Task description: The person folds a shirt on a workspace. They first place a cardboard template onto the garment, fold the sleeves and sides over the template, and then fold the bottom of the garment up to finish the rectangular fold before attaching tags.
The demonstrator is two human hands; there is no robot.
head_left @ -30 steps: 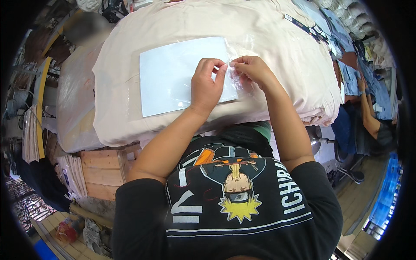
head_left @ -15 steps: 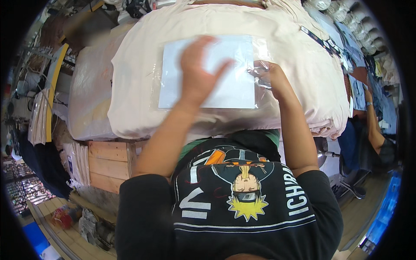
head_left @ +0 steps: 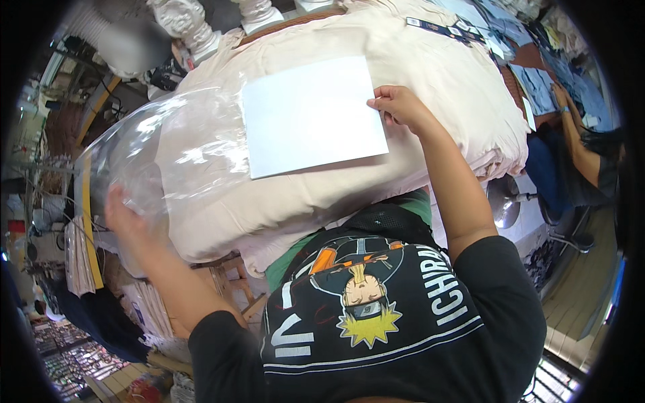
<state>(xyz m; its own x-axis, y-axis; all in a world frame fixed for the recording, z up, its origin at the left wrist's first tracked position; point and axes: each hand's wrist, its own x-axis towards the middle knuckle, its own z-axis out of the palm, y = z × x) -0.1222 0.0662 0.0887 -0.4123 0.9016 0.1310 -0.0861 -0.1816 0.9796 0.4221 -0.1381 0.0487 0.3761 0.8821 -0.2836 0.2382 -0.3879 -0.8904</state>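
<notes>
A white rectangular sheet, like paper or thin card, lies over the cream cloth spread before me. My right hand pinches the sheet's right edge, thumb on top. From the sheet's left edge, a clear plastic bag stretches leftward, lifted and billowing past the cloth's edge. My left hand is out at the left, against the far end of that plastic. It is blurred, but its fingers seem closed on the bag. Whether the sheet's left edge still sits inside the plastic I cannot make out.
White sculpted figures stand behind the cloth at the far left. Dark printed strips lie at its far right. A yellow-edged board rises on the left. On the right, another person's arm reaches over blue garments.
My left hand has swept from above the sheet far to the left, drawing the clear plastic bag along. The right hand has shifted from the plastic's right side to the sheet's edge.
</notes>
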